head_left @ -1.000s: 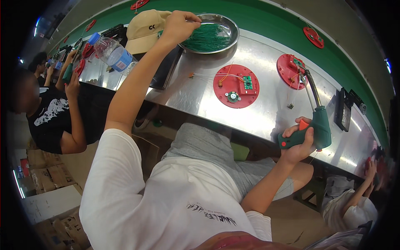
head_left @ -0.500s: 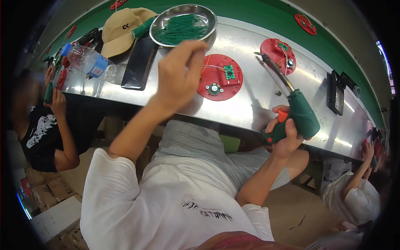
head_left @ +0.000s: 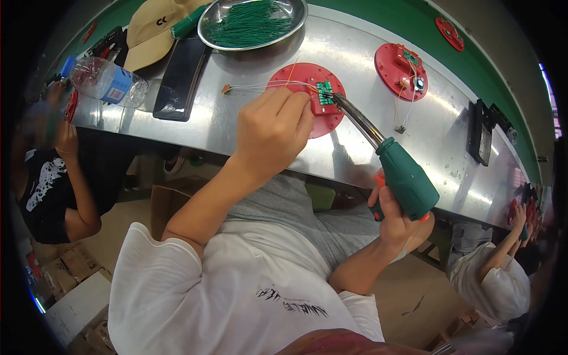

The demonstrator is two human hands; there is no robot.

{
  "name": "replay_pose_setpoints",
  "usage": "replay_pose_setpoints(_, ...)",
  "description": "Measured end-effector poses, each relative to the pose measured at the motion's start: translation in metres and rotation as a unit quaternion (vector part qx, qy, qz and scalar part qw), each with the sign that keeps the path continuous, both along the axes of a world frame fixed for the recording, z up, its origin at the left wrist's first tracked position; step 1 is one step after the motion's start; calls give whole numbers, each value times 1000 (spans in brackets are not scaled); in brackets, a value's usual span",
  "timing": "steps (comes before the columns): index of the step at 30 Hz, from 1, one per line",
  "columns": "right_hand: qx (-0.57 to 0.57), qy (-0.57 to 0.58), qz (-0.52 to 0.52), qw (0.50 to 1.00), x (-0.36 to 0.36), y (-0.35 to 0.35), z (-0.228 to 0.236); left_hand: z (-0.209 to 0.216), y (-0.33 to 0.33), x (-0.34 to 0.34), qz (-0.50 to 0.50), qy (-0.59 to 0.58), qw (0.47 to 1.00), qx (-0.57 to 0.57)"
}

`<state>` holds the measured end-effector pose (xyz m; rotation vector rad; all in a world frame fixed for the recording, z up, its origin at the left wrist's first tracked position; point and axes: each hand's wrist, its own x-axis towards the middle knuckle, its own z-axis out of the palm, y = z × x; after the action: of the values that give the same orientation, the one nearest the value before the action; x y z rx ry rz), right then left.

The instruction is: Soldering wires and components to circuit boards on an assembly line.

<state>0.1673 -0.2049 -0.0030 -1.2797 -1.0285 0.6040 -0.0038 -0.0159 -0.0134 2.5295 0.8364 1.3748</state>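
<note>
Your right hand (head_left: 393,216) grips the green soldering gun (head_left: 409,180), its barrel slanting up-left to the green board (head_left: 325,89) at upper centre. Your left hand (head_left: 273,127) (nearer, its hold unclear) is just lower-left of the board.

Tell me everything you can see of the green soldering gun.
The soldering gun has a dark green, plastic-looking body, orange-red details and a metal barrel. The right hand grips its handle. It slants up and leftward in the picture, its dark tip at the small green circuit board on a red disc; whether they touch is unclear.
</note>
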Motion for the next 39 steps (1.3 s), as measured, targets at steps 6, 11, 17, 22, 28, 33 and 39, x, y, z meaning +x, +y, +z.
replay_pose_setpoints(6,-31,29,-1,999,-3,4,5,-5,3,2,-6,4,1000,12)
replay_pose_setpoints(11,-9,76,-51,996,-10,13,15,-6,4,1,-8,13,1000,4)
replay_pose_setpoints(17,-18,78,-37,996,-6,13,16,3,-1,-2,-2,40,998,-46)
replay_pose_setpoints(22,-68,46,-10,997,1,7,12,2,0,-1,-7,29,999,-45)
replay_pose_setpoints(28,-71,75,25,994,12,10,11,-3,1,-1,0,20,1000,-23)
replay_pose_setpoints(33,-3,35,-11,999,8,11,16,-6,3,0,7,-2,1000,-4)
replay_pose_setpoints(39,32,-137,-87,986,5,0,44,-5,3,1,-2,2,1000,-6)
